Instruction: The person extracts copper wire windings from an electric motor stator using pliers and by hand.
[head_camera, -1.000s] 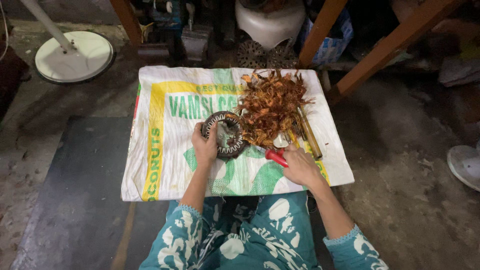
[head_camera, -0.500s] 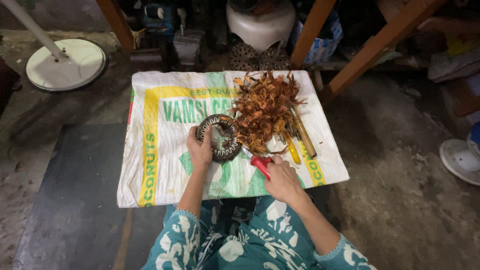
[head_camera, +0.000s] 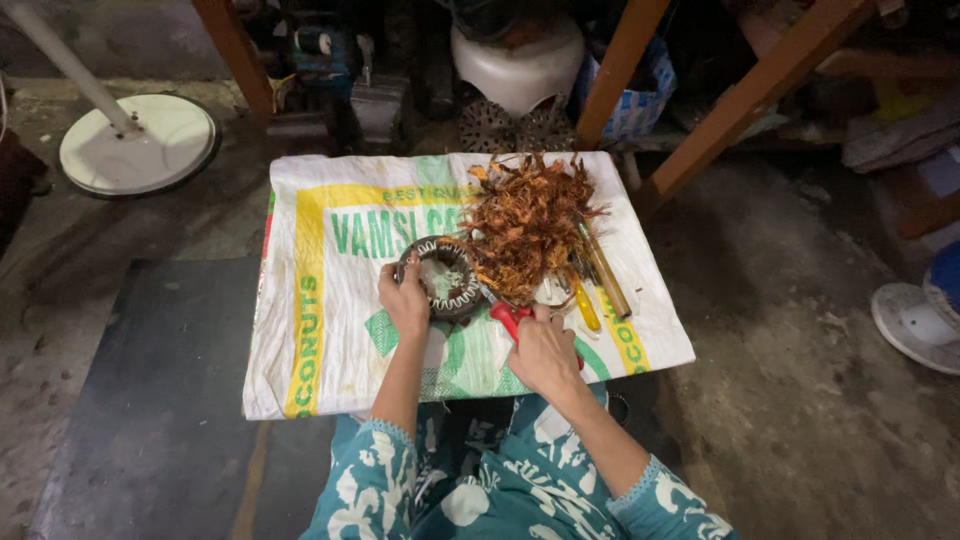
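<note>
My left hand (head_camera: 405, 300) grips the ring-shaped stator (head_camera: 445, 277) mid-sack (head_camera: 300, 330) — right hand (head_camera: 543, 352) closed on red-handled cutters (head_camera: 508, 315), tips at its rim beside the copper wire pile (head_camera: 527, 225). Best to keep the ring pinned flat — snip close to the core.

Both hands (head_camera: 404, 296) (head_camera: 541, 352) forward, fingers curled closed, forearms outstretched.

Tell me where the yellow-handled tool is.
The yellow-handled tool lies on the sack, just right of the right hand, beside the copper wire pile.
</note>
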